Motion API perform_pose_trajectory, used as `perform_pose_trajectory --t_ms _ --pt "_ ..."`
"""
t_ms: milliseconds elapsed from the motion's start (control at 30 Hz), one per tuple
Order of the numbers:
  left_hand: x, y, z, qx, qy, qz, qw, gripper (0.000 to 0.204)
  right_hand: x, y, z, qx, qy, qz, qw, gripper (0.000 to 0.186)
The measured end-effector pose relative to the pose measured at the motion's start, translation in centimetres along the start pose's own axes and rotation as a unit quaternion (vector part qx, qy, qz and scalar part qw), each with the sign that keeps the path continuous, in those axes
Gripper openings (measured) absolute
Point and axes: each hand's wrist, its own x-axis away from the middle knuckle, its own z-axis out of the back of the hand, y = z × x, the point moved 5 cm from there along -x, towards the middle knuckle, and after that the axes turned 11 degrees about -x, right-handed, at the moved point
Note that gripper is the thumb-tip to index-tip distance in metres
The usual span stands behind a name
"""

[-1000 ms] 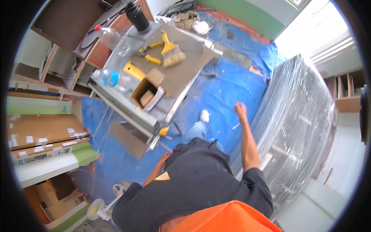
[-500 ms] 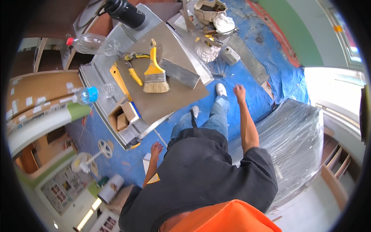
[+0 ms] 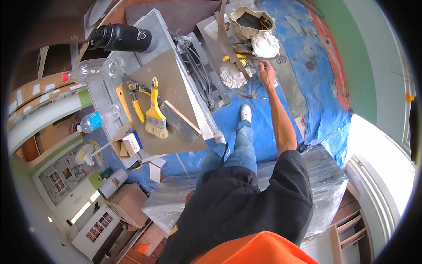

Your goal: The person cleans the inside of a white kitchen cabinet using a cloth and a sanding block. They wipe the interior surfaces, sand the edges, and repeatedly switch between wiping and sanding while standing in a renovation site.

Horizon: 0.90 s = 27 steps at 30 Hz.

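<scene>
My right hand (image 3: 266,74) is stretched forward over the floor, its fingers curled; anything inside them is hidden. Left of it lie a round white fluffy-looking thing (image 3: 234,75) and a yellow tool (image 3: 240,59), beside a long brown strip (image 3: 229,43). Just beyond sit a bundled white cloth (image 3: 265,44), scissors (image 3: 281,59) and an open canvas bag (image 3: 252,22). My left hand (image 3: 189,196) is low at my side, mostly covered by my dark shirt, so its fingers do not show.
On the table's brown board (image 3: 176,86) lie a yellow-handled brush (image 3: 155,112), yellow-handled pliers (image 3: 137,105) and a grey block (image 3: 180,121). A black flask (image 3: 125,38) and plastic bottles stand behind. Blue sheeting (image 3: 263,116) covers the floor; wrapped plastic (image 3: 323,180) is at the right.
My right arm has reached farther forward, toward the bag and cloth. My left hand has drawn back behind my shirt. The view has shifted, and the white jug is hidden near my right hand.
</scene>
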Motion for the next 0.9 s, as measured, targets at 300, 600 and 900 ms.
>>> perform_pose_trajectory --t_ms 300,600,900 --pt "3.3 2.8 -4.9 -0.012 -0.012 0.034 0.999 0.038 -8.2 -8.6 -2.0 0.037 0.063 0.249 0.966 0.026" --pt "3.8 4.4 -6.4 -0.035 -0.007 0.019 0.999 0.038 -0.8 -3.6 -7.0 0.054 -0.108 0.163 0.979 0.023" --pt "4.1 4.3 -6.3 -0.079 -0.006 -0.012 0.997 0.038 12.7 5.5 -2.7 0.063 -0.111 -0.016 0.992 0.022"
